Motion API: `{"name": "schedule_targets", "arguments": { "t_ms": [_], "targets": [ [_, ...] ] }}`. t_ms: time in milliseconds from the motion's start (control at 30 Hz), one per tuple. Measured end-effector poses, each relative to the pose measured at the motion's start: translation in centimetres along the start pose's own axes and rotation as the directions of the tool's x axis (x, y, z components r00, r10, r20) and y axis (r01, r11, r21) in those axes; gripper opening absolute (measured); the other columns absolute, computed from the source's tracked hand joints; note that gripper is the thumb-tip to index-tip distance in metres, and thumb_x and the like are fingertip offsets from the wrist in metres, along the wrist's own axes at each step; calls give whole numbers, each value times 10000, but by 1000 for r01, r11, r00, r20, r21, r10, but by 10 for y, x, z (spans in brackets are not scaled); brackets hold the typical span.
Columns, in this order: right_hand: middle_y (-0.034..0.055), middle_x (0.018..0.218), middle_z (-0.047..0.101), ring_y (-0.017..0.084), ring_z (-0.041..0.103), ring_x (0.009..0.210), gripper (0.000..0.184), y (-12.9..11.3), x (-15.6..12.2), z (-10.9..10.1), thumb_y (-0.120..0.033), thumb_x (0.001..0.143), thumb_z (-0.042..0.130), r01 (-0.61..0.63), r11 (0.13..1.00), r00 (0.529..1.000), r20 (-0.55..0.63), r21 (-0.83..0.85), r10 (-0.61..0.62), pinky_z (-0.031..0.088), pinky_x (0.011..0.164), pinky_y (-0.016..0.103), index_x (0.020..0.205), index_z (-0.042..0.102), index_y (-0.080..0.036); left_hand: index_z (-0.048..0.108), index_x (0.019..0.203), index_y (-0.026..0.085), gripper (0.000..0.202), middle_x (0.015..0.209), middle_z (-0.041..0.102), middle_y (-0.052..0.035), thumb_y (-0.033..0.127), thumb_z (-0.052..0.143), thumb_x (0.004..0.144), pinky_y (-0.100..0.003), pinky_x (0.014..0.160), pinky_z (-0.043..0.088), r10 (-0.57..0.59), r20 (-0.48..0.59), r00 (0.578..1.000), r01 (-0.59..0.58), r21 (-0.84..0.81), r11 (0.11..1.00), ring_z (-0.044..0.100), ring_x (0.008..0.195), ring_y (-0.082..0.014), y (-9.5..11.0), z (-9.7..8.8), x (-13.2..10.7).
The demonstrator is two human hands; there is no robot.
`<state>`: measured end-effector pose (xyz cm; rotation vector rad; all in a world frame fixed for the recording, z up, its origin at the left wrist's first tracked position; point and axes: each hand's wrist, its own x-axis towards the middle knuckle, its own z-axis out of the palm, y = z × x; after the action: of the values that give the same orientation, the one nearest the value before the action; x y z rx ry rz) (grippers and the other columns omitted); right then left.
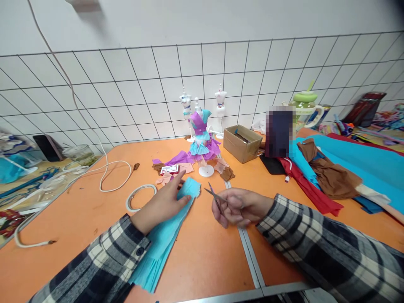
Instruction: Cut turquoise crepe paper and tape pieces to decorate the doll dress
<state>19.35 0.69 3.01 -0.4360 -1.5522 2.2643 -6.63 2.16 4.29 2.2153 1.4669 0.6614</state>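
Note:
A long strip of light-blue crepe paper (170,235) lies folded on the orange table, running toward me. My left hand (166,203) rests at its upper part with thumb and fingers apart. Scissors (216,197) are in my right hand (238,206), their blades parted and pointing toward the paper's far end, with a gap between. That hand is slightly blurred. Beyond the paper stands a small dress form (199,124) on a white round base, dressed in purple and light-blue paper. A roll of tape (129,203) lies left of my left hand.
Two more white mini dress forms (220,101) stand by the tiled wall. Around the front one lie paper scraps and a small red-and-white box (169,169). An open cardboard box (238,147), a green-lidded jug (304,107) and coloured crepe paper (362,160) occupy the right; a white cable (102,185), the left.

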Motion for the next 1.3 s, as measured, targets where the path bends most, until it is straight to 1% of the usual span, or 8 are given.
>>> {"name": "schedule_targets", "arguments": {
  "t_ms": [167,467,700,900,1000,1067,1167,1300],
  "targets": [
    [88,697,665,58,348,338,663,8,-3,0,-689,713,588,-198,919,924,378,340,59,271,235,187,883,632,-50,528,1333,243,454,1332,558,-109,338,580,893,-447,1072,383,355,-269,895,-345,87,935,492,1257,-273,17,-8,-9],
    [51,674,664,57,365,330,589,-9,-2,16,-644,755,577,-411,908,829,383,-76,407,329,278,188,848,658,-68,730,793,251,160,928,721,-51,336,626,880,-432,1019,361,539,245,806,-529,-112,841,569,1091,-257,63,-7,-27],
    [10,657,636,61,391,344,485,-13,-2,8,-571,748,638,-507,849,781,337,-147,525,418,326,189,848,657,-96,686,818,210,179,811,688,-71,175,526,891,-383,968,439,635,291,716,-562,-301,771,619,966,-223,62,-6,-27],
    [36,719,647,97,519,468,578,-19,-10,-4,-640,731,643,-558,771,661,397,-308,637,497,484,236,895,682,-87,703,811,224,147,852,716,-55,207,572,878,-417,1030,382,519,51,853,-518,-32,855,635,986,-234,27,-28,-11],
    [16,727,619,104,517,533,570,-18,-7,2,-644,727,636,-411,790,869,69,-455,491,432,486,225,934,679,-114,702,830,217,151,900,709,-58,256,571,896,-379,969,425,399,-202,895,-398,46,916,636,937,-215,16,-32,-7],
    [22,783,623,125,550,650,501,-15,-1,7,-583,750,644,-325,663,942,-295,-675,162,423,563,231,971,677,-134,707,929,212,197,1017,696,-77,279,521,927,-351,940,444,315,-252,915,-321,21,947,621,999,-214,17,-28,-7],
    [61,975,651,185,593,855,420,-11,5,14,-474,773,655,-473,283,771,-548,-834,-324,424,704,281,1057,660,-165,714,919,206,232,1040,690,-76,364,544,910,-323,876,468,190,-92,978,-197,-77,977,621,987,-218,28,-15,-10],
    [78,1006,643,225,608,885,372,-8,6,26,-460,826,601,-614,-4,691,-535,-789,-487,399,661,300,1069,634,-181,666,759,174,344,702,656,-24,503,602,835,-269,616,474,-90,190,978,149,-326,933,607,652,-167,44,8,-15]
  ]
}}
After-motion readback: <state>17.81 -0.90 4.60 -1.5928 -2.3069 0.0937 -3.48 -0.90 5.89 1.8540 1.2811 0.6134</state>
